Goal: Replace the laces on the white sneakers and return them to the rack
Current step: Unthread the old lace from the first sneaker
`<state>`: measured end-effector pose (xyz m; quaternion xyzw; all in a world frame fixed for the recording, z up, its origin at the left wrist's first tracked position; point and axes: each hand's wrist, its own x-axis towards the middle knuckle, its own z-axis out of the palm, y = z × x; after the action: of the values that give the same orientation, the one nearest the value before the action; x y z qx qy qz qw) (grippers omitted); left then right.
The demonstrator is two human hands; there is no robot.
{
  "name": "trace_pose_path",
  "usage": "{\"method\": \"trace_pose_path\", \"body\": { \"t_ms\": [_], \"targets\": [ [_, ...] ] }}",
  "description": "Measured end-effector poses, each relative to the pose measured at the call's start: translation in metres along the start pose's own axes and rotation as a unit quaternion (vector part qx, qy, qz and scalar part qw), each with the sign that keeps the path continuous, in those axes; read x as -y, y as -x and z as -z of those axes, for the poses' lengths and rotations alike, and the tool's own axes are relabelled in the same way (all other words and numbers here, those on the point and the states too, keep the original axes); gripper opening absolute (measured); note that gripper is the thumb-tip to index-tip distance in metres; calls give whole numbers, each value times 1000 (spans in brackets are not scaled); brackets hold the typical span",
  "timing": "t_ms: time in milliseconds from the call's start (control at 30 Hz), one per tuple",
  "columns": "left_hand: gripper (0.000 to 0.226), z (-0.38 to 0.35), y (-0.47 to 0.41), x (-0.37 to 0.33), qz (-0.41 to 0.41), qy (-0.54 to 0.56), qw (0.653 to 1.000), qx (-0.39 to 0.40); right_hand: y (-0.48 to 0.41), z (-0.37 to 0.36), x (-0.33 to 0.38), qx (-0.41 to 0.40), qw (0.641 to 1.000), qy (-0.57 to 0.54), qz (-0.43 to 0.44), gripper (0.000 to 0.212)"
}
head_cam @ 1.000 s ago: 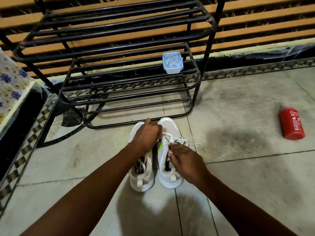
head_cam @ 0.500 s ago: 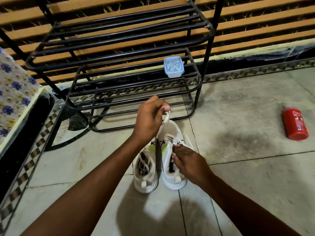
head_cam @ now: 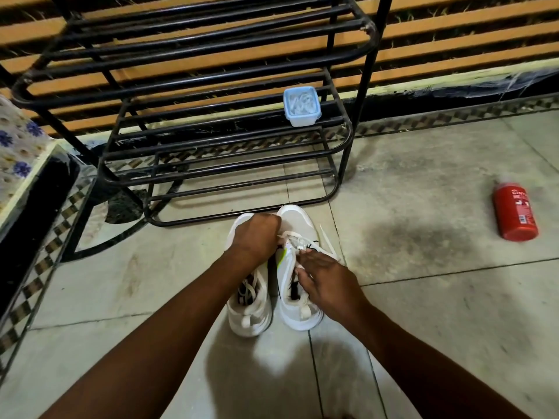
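While the two white sneakers stand side by side on the floor (head_cam: pixel 423 313), toes toward the rack (head_cam: pixel 211 140) at 12 o'clock, we work on the right sneaker (head_cam: pixel 295 217). Our left hand (head_cam: pixel 257 234) is curled into a fist just over the toes, at 10 o'clock of the eyelets. It seems to grip one run of the lace (head_cam: pixel 292 236), but its fingertips are hidden, so we are not fully sure. Our right hand (head_cam: pixel 326 276), at 5 o'clock of the eyelets, pinches the lace with thumb and fingertips. We judge the step is drawing the lace through the eyelets. To do it well, the left hand should pull straight toward 12 o'clock, while the right hand steadies the shoe and keeps the lace flat, not twisted. The left sneaker (head_cam: pixel 251 319), at 9 o'clock, holds loose lace inside. A blue container (head_cam: pixel 302 107) sits on the rack, and a red bottle (head_cam: pixel 515 211) lies at 3 o'clock.
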<state>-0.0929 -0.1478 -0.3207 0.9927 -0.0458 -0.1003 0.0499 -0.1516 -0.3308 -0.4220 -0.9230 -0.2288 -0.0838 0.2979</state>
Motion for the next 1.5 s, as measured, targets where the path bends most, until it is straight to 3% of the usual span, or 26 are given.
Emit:
{"method": "trace_pose_path", "body": {
  "t_ms": [100,200,333,467,533,600,667,800,933,1000,1100,1333,1433,1500],
  "targets": [
    [24,-1,1,-1,-42,-39,998,-31,0,3,1,3,1000,-4,-1,46],
    [18,-1,8,-6,-77,-43,989,-122,2,3,0,4,1000,-18,-5,47],
    [11,11,22,-2,-21,142,954,-261,3,3,-2,0,1000,-24,-14,49],
    [28,56,17,21,-61,179,904,-383,3,4,0,-2,999,-33,-15,48],
    [23,69,16,21,-115,224,886,-389,4,3,0,-10,999,-34,-16,48],
    [17,68,16,15,-135,275,887,-345,3,3,2,-16,999,-34,-22,47],
    [20,57,13,11,-129,344,887,-280,1,3,4,-23,999,-24,-20,46],
    [23,36,4,8,-75,490,842,-210,0,2,6,-20,1000,-9,-15,46],
    [13,11,0,7,-92,317,916,-228,1,2,4,-12,999,-8,-29,46],
    [4,-1,-1,9,-108,191,958,-182,1,1,4,-9,1000,-8,-27,46],
    [16,-14,-2,12,-67,81,990,-96,2,1,4,-2,1000,-8,-26,46],
    [19,-9,-2,12,-115,-39,990,-66,1,4,5,1,1000,-16,-21,44],
    [8,-1,7,5,-163,-53,972,-161,-1,4,4,11,999,-19,-33,47],
    [4,8,9,9,-122,11,962,-244,0,6,4,13,999,-21,-46,49]
  ]
}}
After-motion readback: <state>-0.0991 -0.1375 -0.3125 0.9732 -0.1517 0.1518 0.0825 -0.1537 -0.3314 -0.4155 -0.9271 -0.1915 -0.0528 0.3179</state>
